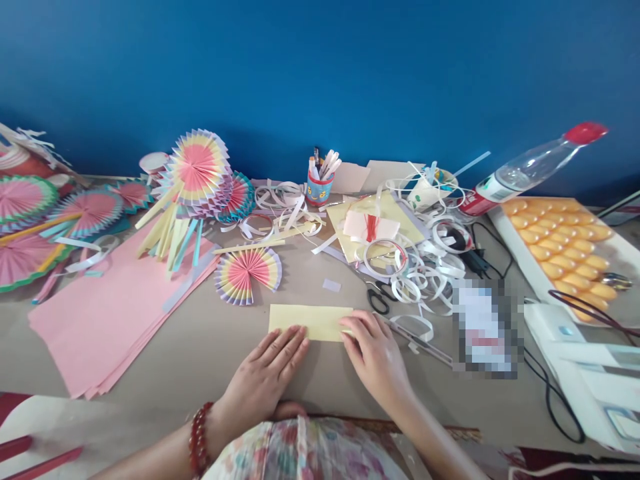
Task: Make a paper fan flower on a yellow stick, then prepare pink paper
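A pale yellow strip of paper [310, 315] lies flat on the table in front of me. My left hand [274, 363] rests palm down with its fingers stretched over the strip's lower left edge. At the strip's right end, my right hand [373, 353] has curled fingers pinching the paper's edge. Just beyond the strip sits a round pleated paper fan [249, 275] in pink, yellow and lilac, with a wedge-shaped gap at its bottom. Black-handled scissors [380, 298] lie past my right hand, and a grey craft knife [420, 341] lies to its right.
Pink paper sheets [100, 327] are stacked at left, near several finished fans [200, 167]. Curled white strips [425, 273] tangle at right. A pen cup [320, 189] stands by the blue wall. A plastic bottle [530, 170] leans over a box of orange bulb-shaped things [565, 243].
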Action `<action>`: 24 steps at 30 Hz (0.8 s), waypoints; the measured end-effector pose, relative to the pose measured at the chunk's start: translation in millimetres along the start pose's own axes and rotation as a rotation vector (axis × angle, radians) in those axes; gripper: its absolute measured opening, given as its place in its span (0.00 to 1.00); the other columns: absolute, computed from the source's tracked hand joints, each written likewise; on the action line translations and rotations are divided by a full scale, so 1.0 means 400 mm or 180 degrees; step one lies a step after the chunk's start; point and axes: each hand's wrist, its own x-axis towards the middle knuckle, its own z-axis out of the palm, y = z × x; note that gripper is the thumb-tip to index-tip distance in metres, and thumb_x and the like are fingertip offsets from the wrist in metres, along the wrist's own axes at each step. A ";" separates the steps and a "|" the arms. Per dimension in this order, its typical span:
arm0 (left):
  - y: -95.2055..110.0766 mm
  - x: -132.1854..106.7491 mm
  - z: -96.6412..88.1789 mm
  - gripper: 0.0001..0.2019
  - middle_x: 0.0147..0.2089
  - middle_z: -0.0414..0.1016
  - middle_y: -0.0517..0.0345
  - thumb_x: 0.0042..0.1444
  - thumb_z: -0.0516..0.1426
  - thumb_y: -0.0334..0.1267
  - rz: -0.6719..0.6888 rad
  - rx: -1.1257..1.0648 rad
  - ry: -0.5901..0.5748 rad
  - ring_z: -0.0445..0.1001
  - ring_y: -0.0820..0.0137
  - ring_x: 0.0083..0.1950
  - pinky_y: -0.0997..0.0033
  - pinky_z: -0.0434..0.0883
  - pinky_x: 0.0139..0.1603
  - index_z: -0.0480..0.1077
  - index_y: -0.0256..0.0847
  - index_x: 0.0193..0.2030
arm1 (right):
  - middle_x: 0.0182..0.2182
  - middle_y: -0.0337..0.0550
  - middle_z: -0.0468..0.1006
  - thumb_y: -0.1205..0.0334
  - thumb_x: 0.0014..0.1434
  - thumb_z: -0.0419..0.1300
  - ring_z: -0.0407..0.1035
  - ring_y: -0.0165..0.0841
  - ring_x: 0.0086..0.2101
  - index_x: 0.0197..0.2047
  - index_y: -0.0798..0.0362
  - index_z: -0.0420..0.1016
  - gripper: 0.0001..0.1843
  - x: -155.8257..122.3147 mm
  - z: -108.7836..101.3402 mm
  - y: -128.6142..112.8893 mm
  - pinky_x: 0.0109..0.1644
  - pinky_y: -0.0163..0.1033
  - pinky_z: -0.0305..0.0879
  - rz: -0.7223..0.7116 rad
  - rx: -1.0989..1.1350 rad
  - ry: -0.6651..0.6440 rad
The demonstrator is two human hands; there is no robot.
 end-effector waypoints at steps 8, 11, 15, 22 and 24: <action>0.009 0.015 -0.006 0.50 0.69 0.61 0.48 0.55 0.37 0.73 -0.0277 -0.0215 0.0021 0.55 0.57 0.70 0.58 0.49 0.70 0.53 0.33 0.71 | 0.47 0.40 0.77 0.67 0.65 0.59 0.67 0.38 0.47 0.53 0.39 0.76 0.17 0.013 -0.002 -0.022 0.58 0.47 0.59 -0.1208 -0.0497 -0.0171; 0.013 0.023 -0.010 0.49 0.68 0.63 0.48 0.56 0.39 0.72 -0.0320 -0.0275 -0.0027 0.58 0.56 0.68 0.57 0.50 0.69 0.55 0.33 0.70 | 0.47 0.40 0.78 0.66 0.65 0.59 0.68 0.37 0.46 0.53 0.39 0.76 0.16 0.021 -0.008 -0.025 0.57 0.47 0.60 -0.1259 -0.0495 -0.0209; 0.008 0.025 -0.018 0.48 0.68 0.63 0.46 0.57 0.39 0.71 -0.0273 -0.0270 -0.0094 0.59 0.54 0.67 0.56 0.51 0.67 0.57 0.31 0.69 | 0.49 0.40 0.77 0.66 0.64 0.60 0.67 0.39 0.47 0.57 0.37 0.73 0.20 0.010 -0.013 -0.019 0.57 0.48 0.60 -0.1204 -0.0548 -0.0313; -0.007 0.019 -0.028 0.45 0.69 0.60 0.46 0.59 0.39 0.69 -0.0152 -0.0196 -0.0121 0.58 0.57 0.68 0.57 0.48 0.68 0.57 0.32 0.69 | 0.57 0.42 0.73 0.73 0.61 0.59 0.64 0.43 0.52 0.56 0.40 0.74 0.24 -0.064 -0.039 0.051 0.58 0.51 0.57 -0.0882 -0.0821 -0.0213; -0.015 0.006 -0.031 0.44 0.70 0.59 0.46 0.60 0.39 0.68 -0.0143 -0.0164 -0.0099 0.58 0.57 0.68 0.58 0.48 0.69 0.56 0.33 0.70 | 0.58 0.41 0.73 0.75 0.60 0.58 0.64 0.43 0.52 0.56 0.38 0.74 0.26 -0.083 -0.041 0.065 0.58 0.51 0.57 -0.0732 -0.0844 -0.0171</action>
